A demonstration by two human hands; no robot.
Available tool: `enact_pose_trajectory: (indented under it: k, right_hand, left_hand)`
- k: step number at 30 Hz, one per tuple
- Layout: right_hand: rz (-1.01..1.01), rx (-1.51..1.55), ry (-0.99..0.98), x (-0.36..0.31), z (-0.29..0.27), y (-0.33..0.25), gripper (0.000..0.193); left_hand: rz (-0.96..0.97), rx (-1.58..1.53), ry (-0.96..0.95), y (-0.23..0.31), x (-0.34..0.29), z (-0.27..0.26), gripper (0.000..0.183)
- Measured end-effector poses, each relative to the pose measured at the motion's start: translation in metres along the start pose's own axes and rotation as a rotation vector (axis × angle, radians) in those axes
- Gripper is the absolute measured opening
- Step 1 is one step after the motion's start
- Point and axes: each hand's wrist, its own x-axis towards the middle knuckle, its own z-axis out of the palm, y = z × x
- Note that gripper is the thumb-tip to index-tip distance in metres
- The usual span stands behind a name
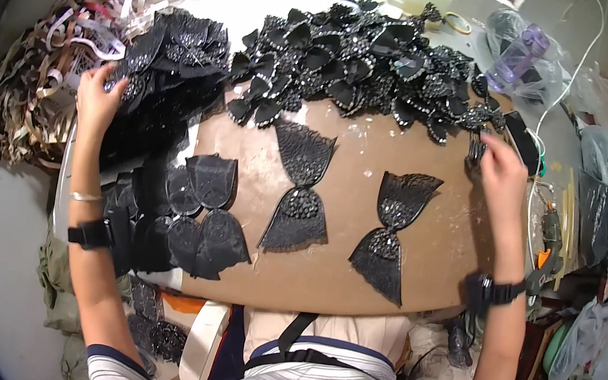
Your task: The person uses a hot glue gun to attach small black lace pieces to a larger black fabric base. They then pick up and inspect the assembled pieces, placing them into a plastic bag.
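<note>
Out to the left, my left hand point(102, 95) pinches the edge of a black beaded lace piece point(133, 77) in a dark heap point(183, 56). My right hand point(502, 171) is at the far right of the brown board point(337, 288), its fingers closed beside a small dark item point(474, 153); what they grip is hard to make out. Two black bow-shaped lace pieces with beaded middles, one left point(298, 197) and one right point(389, 237), lie apart on the board between my arms. Overlapping rows of plain black bow-shaped pieces point(212, 243) lie at the board's left.
A large pile of black beaded bows point(353, 61) covers the far side of the board. Brown and white strips point(44, 76) hang in a heap at far left. A purple bottle point(521, 57), plastic bags point(600, 99) and a white cable point(567, 87) are at right.
</note>
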Motion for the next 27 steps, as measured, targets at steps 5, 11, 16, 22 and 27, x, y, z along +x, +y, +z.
enact_pose_trajectory:
  k: [5,11,16,22,27]
  right_hand:
    - [0.201,0.32,-0.127,0.024,0.031,0.029,0.023]
    - [0.296,0.211,-0.095,-0.016,0.014,-0.034,0.022]
    - [0.831,0.452,-0.55,-0.107,-0.03,-0.072,0.022]
    - [0.972,1.416,-0.302,-0.135,-0.022,-0.124,0.027]
    - [0.869,1.432,-0.208,-0.122,-0.02,-0.145,0.018]
  left_hand:
    - [0.065,-0.837,-0.203,0.229,-0.079,-0.074,0.025]
    - [0.082,-0.757,-0.478,0.383,-0.186,-0.05,0.047]
    - [0.0,-0.956,-0.604,0.398,-0.2,-0.049,0.047]
    - [-0.275,-1.368,-0.925,0.381,-0.195,-0.106,0.059]
    - [-0.409,-1.507,-0.943,0.372,-0.203,-0.123,0.067]
